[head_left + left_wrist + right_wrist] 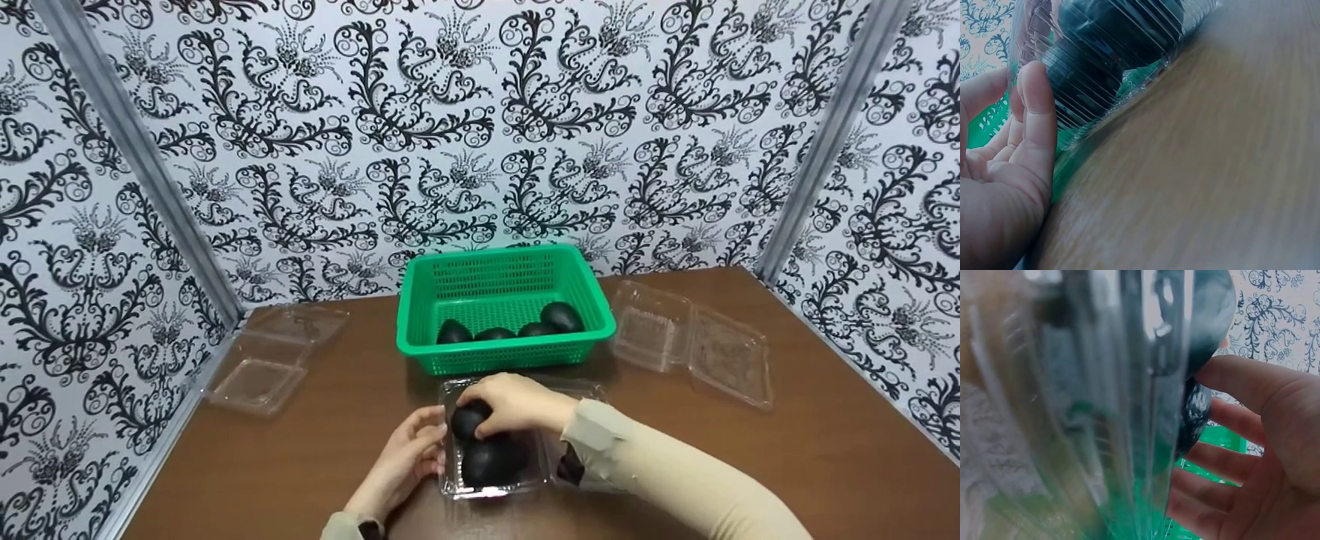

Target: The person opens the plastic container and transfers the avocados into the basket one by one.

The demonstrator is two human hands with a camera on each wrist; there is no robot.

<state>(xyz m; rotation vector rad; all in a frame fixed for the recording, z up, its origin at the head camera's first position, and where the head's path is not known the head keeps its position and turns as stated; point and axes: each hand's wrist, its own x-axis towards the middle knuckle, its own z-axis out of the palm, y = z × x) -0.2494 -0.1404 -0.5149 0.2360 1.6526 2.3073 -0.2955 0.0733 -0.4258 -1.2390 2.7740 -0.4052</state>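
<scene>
My right hand grips a dark avocado from above, thumb on its near side and fingers over the far side. It is inside an opened clear plastic clamshell, where another avocado lies nearer to me. In the right wrist view, the clear wall covers much of the fruit, with the thumb and spread fingers around the avocado. My left hand is at the clamshell's left side, its fingers fairly straight against the wall. The left wrist view shows the fingertips right at the ribbed plastic.
Behind the clamshell stands a green basket with several avocados along its near side. Opened clear clamshells lie on the brown table, one at the left and another at the right. Patterned walls enclose the table.
</scene>
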